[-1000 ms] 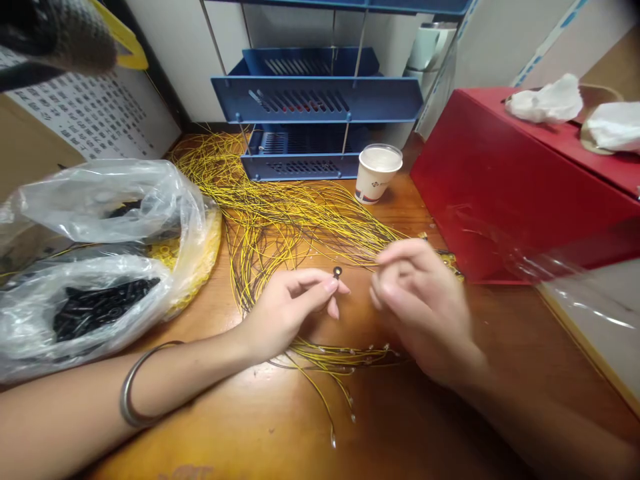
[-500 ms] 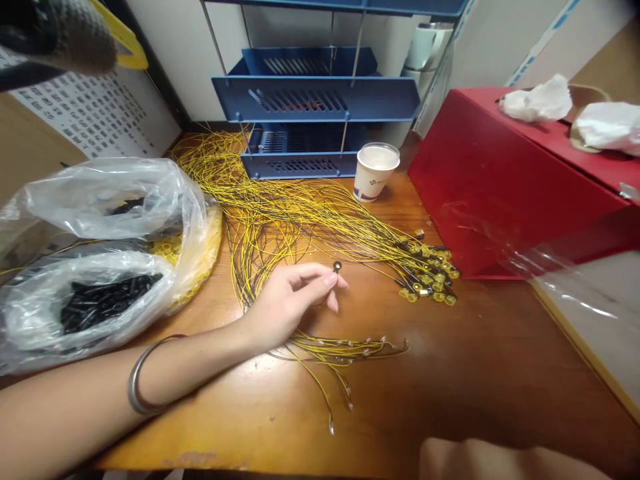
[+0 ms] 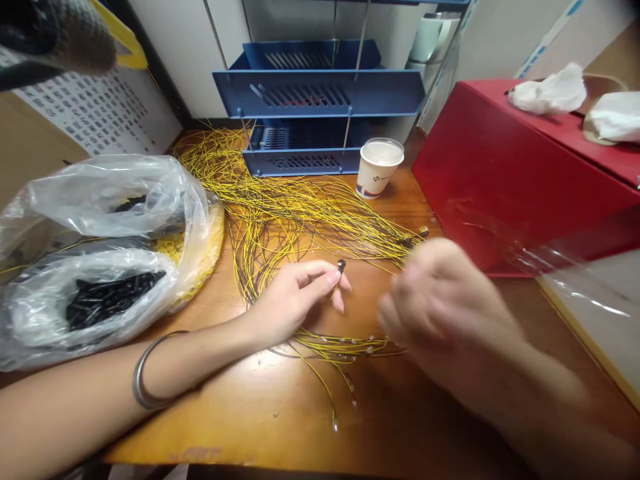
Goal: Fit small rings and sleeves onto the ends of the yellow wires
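1. Head view: the left hand (image 3: 287, 295) is at mid-desk, its fingers closed on a small black part (image 3: 341, 265), which stands up from between thumb and forefinger.
2. The right hand (image 3: 443, 300) is apart from it, to the right, and blurred. Its fingers are curled; whether they grasp anything cannot be told.
3. The black part is over the middle of the desk (image 3: 240, 427), on the near side of a long spread of yellow and black wires (image 3: 310, 200).
4. These wires run from the far left toward the right hand, which partly hides their right ends.
5. A smaller wire bundle (image 3: 327, 345) lies on the near side of the left hand, its clear-tipped ends pointing right and nearer.
6. Left: an open plastic bag (image 3: 30, 327) holds black pieces (image 3: 110, 300).
7. Far side: a paper cup (image 3: 375, 179) stands near a blue rack (image 3: 320, 97).
8. Right: a red box (image 3: 495, 173) carries crumpled white tissue (image 3: 550, 92).
9. A metal bangle (image 3: 141, 381) circles the left forearm.
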Action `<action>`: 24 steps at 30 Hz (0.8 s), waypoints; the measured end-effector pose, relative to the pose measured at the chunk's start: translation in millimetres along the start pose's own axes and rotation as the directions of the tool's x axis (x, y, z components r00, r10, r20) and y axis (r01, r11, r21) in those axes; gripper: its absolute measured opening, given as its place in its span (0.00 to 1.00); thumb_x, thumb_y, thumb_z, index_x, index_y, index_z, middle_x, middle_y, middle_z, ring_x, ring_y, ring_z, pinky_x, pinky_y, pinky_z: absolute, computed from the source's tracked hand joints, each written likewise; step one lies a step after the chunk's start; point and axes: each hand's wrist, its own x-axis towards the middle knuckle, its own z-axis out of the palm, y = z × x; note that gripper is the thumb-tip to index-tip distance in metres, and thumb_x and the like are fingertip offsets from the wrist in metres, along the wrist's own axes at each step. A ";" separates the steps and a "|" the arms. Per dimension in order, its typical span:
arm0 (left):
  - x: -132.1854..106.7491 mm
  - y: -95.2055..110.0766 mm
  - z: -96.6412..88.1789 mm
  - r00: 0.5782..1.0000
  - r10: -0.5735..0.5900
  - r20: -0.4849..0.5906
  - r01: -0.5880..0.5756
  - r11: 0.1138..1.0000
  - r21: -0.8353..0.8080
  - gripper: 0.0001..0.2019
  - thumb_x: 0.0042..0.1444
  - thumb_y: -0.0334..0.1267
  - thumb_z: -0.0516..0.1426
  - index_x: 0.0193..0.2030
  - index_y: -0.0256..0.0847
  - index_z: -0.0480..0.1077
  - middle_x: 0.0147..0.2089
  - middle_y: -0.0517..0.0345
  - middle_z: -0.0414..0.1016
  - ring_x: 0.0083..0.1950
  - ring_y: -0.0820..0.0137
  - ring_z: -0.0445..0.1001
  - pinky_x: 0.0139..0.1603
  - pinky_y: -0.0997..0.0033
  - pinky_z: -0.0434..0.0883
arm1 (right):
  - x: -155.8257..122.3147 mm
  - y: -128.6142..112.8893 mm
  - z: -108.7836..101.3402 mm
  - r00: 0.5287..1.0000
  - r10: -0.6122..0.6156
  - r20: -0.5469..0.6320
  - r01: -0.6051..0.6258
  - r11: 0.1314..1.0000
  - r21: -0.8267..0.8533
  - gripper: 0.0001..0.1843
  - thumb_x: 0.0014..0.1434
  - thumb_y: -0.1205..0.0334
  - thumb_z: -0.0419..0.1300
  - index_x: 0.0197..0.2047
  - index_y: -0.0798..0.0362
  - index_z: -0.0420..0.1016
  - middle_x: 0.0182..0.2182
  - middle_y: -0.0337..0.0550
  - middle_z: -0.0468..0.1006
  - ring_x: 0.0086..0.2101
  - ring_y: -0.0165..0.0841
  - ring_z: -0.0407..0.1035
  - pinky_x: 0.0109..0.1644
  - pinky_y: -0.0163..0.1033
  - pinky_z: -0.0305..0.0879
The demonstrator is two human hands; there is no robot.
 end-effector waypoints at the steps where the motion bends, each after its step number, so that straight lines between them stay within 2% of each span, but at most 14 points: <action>1: 0.5 0.6 -0.3 1.000 -0.003 0.020 0.003 1.000 0.016 0.13 0.65 0.41 0.53 0.37 0.35 0.74 0.29 0.59 0.76 0.34 0.73 0.72 0.41 0.73 0.64 | 7.7 5.0 -3.3 1.000 -0.008 -0.021 0.009 0.999 0.047 0.10 0.57 0.56 0.65 0.39 0.49 0.71 0.15 0.27 0.53 0.15 0.22 0.42 0.19 0.31 0.43; 4: 1.6 1.9 -0.5 0.998 -0.005 0.063 0.003 1.000 0.027 0.13 0.66 0.39 0.53 0.36 0.34 0.74 0.29 0.58 0.77 0.35 0.71 0.74 0.43 0.73 0.66 | 29.6 21.3 -15.3 0.998 0.064 -0.005 -0.063 0.989 0.133 0.09 0.62 0.61 0.57 0.44 0.53 0.73 0.15 0.26 0.53 0.14 0.21 0.38 0.18 0.31 0.34; 5: 1.7 2.1 -0.3 0.998 0.003 0.068 -0.004 1.000 0.024 0.13 0.66 0.39 0.53 0.35 0.34 0.74 0.30 0.57 0.77 0.36 0.71 0.74 0.43 0.73 0.66 | 34.5 25.7 -19.2 0.993 0.108 0.044 -0.113 0.986 0.124 0.11 0.63 0.62 0.56 0.46 0.55 0.74 0.16 0.27 0.56 0.14 0.21 0.40 0.18 0.31 0.35; 8: 2.2 2.4 0.2 0.994 0.038 0.101 -0.040 0.999 0.015 0.15 0.66 0.37 0.53 0.31 0.34 0.73 0.31 0.56 0.77 0.36 0.72 0.74 0.44 0.74 0.67 | 40.9 32.8 -28.1 0.966 0.137 0.218 -0.172 0.974 0.150 0.14 0.63 0.64 0.55 0.46 0.60 0.78 0.18 0.32 0.63 0.15 0.20 0.43 0.18 0.31 0.38; 11: 2.6 2.6 0.2 0.988 0.065 0.137 -0.068 0.998 0.012 0.15 0.67 0.36 0.52 0.31 0.33 0.74 0.33 0.56 0.76 0.36 0.73 0.73 0.43 0.76 0.67 | 41.6 32.8 -31.7 0.934 0.161 0.320 -0.226 0.958 0.178 0.15 0.60 0.65 0.56 0.44 0.62 0.80 0.18 0.34 0.65 0.14 0.20 0.45 0.18 0.31 0.40; 19: 0.9 3.0 -3.4 0.990 0.007 0.141 -0.030 0.987 0.159 0.15 0.67 0.38 0.52 0.32 0.34 0.76 0.36 0.55 0.78 0.40 0.71 0.74 0.46 0.74 0.67 | 44.0 29.1 -33.1 0.919 0.239 0.314 -0.294 0.946 0.139 0.15 0.56 0.66 0.57 0.42 0.62 0.81 0.13 0.33 0.60 0.14 0.22 0.45 0.18 0.30 0.42; 24: -0.2 1.7 -5.0 0.990 -0.016 0.137 -0.016 0.973 0.232 0.17 0.66 0.40 0.53 0.33 0.34 0.77 0.35 0.53 0.78 0.40 0.68 0.73 0.46 0.70 0.67 | 43.0 30.7 -32.9 0.900 0.253 0.354 -0.343 0.914 0.218 0.15 0.56 0.68 0.55 0.41 0.62 0.82 0.12 0.32 0.59 0.14 0.21 0.41 0.19 0.29 0.46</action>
